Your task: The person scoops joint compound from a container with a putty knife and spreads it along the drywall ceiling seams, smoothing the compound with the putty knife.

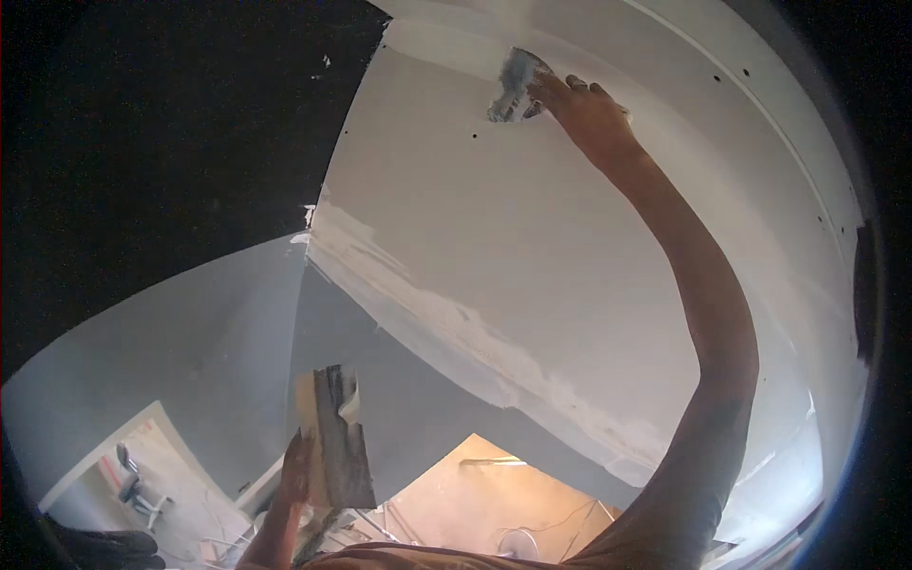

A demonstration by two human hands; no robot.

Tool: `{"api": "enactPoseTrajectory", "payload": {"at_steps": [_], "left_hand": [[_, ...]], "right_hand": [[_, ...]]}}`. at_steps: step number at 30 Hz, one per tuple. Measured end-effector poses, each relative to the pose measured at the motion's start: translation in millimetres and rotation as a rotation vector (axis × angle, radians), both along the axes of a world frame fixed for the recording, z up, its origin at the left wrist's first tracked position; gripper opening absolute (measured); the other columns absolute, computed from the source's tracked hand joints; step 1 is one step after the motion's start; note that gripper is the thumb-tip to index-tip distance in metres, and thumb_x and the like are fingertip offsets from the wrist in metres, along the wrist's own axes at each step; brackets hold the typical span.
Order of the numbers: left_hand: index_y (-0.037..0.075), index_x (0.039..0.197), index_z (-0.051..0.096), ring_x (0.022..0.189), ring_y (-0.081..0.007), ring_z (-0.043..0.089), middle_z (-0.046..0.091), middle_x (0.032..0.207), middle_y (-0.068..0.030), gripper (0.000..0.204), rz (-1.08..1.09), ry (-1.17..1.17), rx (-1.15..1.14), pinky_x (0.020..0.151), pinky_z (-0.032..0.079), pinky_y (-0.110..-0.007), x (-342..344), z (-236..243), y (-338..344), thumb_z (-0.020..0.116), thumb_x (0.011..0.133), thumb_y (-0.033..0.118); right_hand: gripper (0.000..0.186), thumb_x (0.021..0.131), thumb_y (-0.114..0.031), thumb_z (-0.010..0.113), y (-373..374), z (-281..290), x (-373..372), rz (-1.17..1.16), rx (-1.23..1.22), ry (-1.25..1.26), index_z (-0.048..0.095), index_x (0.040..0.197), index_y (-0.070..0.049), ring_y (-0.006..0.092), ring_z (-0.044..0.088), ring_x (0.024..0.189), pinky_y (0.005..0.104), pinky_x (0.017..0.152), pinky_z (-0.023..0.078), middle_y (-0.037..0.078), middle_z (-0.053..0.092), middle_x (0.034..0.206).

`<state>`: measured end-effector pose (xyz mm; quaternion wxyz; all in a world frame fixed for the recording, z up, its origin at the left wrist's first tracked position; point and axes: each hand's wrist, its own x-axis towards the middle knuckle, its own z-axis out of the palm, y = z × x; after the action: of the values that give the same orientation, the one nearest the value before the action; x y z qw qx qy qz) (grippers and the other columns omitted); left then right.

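Note:
My right hand (594,114) reaches up to the pale board overhead (494,247), gripping a wide putty knife (515,81) with a blade smeared in grey-white compound, pressed at or close to the board near a lighter band. Low at the left, my left hand (296,465) holds a long, stained metal tool like a pan or broad blade (337,437) with some white compound on it; its exact shape is unclear. A rough strip of white compound (446,332) runs diagonally along the board's lower edge, beside the blue-grey wall (370,370).
A large dark panel or opening (171,142) fills the upper left. Openings below show a lit orange-beige area (494,484) and a pale area with a grey fitting (133,475) I cannot make out. Small dark screw dots (746,72) mark the curved board edge at upper right.

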<state>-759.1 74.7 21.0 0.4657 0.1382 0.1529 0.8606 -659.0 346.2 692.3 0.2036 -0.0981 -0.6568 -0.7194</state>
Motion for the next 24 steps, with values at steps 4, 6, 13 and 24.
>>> {"api": "enactPoseTrajectory", "payload": {"at_steps": [4, 6, 13, 24], "left_hand": [[0.01, 0.137, 0.052, 0.108, -0.022, 0.062, 0.064, 0.116, -0.0079, 0.048, 0.064, 0.059, -0.091, 0.094, 0.051, -0.044, 11.9, 50.7, 5.3, 0.064, 0.097, 0.035], [0.011, 0.135, 0.054, 0.106, -0.0213, 0.062, 0.064, 0.114, -0.0074, 0.05, 0.072, 0.08, -0.073, 0.092, 0.052, -0.044, 10.1, 64.6, 10.3, 0.066, 0.095, 0.038], [0.011, 0.134, 0.055, 0.104, -0.0227, 0.061, 0.062, 0.114, -0.0061, 0.044, 0.18, 0.066, -0.143, 0.093, 0.05, -0.041, -13.9, 41.1, 26.2, 0.059, 0.1, 0.039], [0.007, 0.129, 0.058, 0.096, -0.0207, 0.069, 0.068, 0.111, -0.0088, 0.043, 0.012, 0.042, -0.059, 0.085, 0.059, -0.037, 42.3, 98.2, 34.6, 0.058, 0.099, 0.038]], "right_hand": [[0.059, 0.084, 0.0, 0.062, 14.4, 3.6, 50.8, 0.004, -0.038, -0.001, 0.054, 0.14, -0.018, 0.0232, 0.061, 0.116, 0.035, 0.093, 0.056, 0.001, 0.05, 0.144], [0.051, 0.089, -0.007, 0.063, 33.8, 1.0, 84.0, 0.12, 0.005, -0.018, 0.054, 0.138, -0.018, 0.022, 0.065, 0.112, 0.0383, 0.089, 0.057, 0.004, 0.058, 0.138], [0.045, 0.092, -0.003, 0.057, -60.8, -84.3, 155.0, 0.311, -0.523, 0.137, 0.057, 0.137, -0.012, 0.0272, 0.058, 0.121, 0.0379, 0.102, 0.049, 0.009, 0.055, 0.143], [0.032, 0.094, 0.007, 0.049, -80.3, -484.7, 149.4, 1.139, -1.981, -0.072, 0.06, 0.123, -0.001, 0.0339, 0.051, 0.133, 0.0415, 0.108, 0.042, 0.022, 0.05, 0.145]]}}
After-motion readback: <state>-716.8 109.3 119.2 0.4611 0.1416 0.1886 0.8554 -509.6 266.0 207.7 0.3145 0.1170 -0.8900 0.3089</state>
